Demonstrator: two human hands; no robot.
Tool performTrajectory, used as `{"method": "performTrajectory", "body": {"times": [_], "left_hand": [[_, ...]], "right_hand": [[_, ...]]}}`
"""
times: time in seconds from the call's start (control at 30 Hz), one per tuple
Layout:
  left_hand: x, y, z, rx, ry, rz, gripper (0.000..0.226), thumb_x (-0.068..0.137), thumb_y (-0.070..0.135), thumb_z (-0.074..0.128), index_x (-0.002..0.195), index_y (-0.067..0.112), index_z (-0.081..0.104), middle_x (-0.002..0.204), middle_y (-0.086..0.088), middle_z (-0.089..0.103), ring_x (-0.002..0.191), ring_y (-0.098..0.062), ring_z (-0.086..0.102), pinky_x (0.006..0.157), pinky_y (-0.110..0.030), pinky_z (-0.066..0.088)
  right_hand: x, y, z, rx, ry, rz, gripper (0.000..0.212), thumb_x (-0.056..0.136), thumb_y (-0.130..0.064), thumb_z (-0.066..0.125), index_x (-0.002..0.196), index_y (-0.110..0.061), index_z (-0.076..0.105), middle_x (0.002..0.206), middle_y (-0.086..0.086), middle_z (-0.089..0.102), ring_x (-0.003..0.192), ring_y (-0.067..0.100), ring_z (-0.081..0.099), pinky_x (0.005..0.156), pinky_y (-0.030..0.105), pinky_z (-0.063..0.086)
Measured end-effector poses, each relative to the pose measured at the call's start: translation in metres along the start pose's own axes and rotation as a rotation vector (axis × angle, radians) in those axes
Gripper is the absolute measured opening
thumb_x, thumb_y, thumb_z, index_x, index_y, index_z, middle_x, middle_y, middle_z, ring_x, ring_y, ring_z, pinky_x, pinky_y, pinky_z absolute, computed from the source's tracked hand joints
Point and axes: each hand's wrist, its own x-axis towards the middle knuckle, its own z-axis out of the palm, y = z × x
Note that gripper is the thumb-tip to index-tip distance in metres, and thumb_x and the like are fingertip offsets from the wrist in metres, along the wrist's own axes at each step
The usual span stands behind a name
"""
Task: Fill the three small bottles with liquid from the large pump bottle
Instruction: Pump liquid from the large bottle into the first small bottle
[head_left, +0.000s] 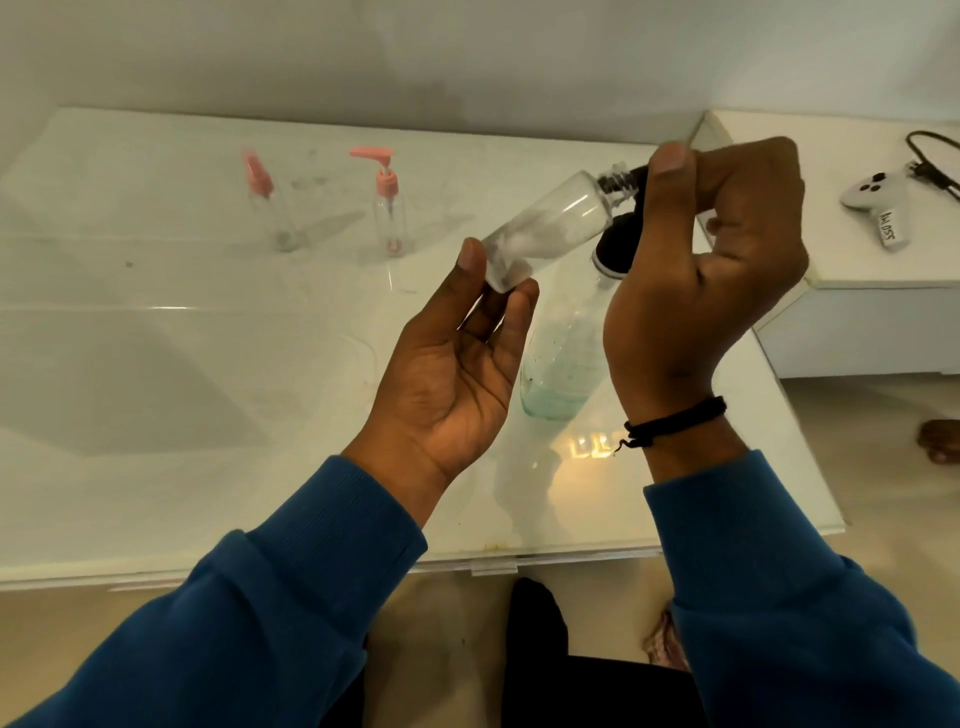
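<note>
Two hands work: left hand (457, 374) pinches small bottle (545, 228) base; right hand (711, 270) fingers curl round pump (621, 247).

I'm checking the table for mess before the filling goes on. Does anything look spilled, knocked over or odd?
No spill shows. The two pink-topped bottles stand upright, capped. The small bottle is tilted on purpose, held in the left hand at the large pump bottle's black head. Only a game controller seems unrelated.

three small bottles (545, 228) (270, 208) (389, 213), one large pump bottle (561, 353), one controller (878, 200)
</note>
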Motion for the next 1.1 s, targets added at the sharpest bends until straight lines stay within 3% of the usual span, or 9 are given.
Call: {"method": "performTrajectory", "body": {"times": [0.5,0.67,0.87,0.97,1.1], "left_hand": [[-0.001,-0.001,-0.002,-0.012,0.007,0.008,0.068,0.061,0.018,0.083,0.126,0.004,0.067,0.117,-0.014,0.069,0.092,-0.021,0.071,0.064,-0.024,0.06],[-0.001,-0.001,0.001,-0.003,-0.009,0.001,0.055,0.062,0.018,0.081,0.114,0.005,0.069,0.109,-0.013,0.071,0.087,-0.02,0.071,0.062,-0.023,0.059],[-0.002,-0.001,0.002,0.007,0.016,0.015,0.05,0.066,0.02,0.078,0.114,0.005,0.07,0.107,-0.013,0.072,0.086,-0.02,0.071,0.061,-0.023,0.059],[-0.001,-0.002,0.003,0.006,0.009,0.017,0.052,0.067,0.02,0.078,0.116,0.005,0.069,0.109,-0.014,0.071,0.087,-0.02,0.071,0.061,-0.023,0.059],[-0.002,-0.002,0.001,-0.007,0.013,0.019,0.053,0.072,0.02,0.076,0.121,0.003,0.068,0.114,-0.015,0.07,0.089,-0.021,0.072,0.063,-0.024,0.06]], "right_hand": [[-0.007,0.004,0.0,0.011,-0.019,0.034,0.029,0.097,-0.005,0.059,0.069,-0.002,0.06,0.069,0.009,0.052,0.07,0.024,0.046,0.063,0.044,0.04],[0.002,0.003,0.0,0.0,-0.014,0.015,0.031,0.096,-0.007,0.06,0.065,0.0,0.06,0.066,0.013,0.054,0.068,0.026,0.046,0.065,0.042,0.04],[-0.005,0.004,-0.001,0.019,-0.023,0.035,0.029,0.097,-0.005,0.06,0.068,-0.001,0.061,0.068,0.013,0.056,0.07,0.027,0.049,0.064,0.045,0.042],[0.001,0.004,-0.001,-0.001,-0.014,0.017,0.031,0.096,-0.006,0.061,0.066,0.0,0.061,0.066,0.014,0.057,0.068,0.032,0.05,0.067,0.039,0.039],[-0.005,0.003,-0.001,0.02,-0.008,0.016,0.028,0.096,-0.003,0.06,0.069,-0.001,0.062,0.068,0.013,0.055,0.071,0.022,0.046,0.065,0.04,0.039]]}}
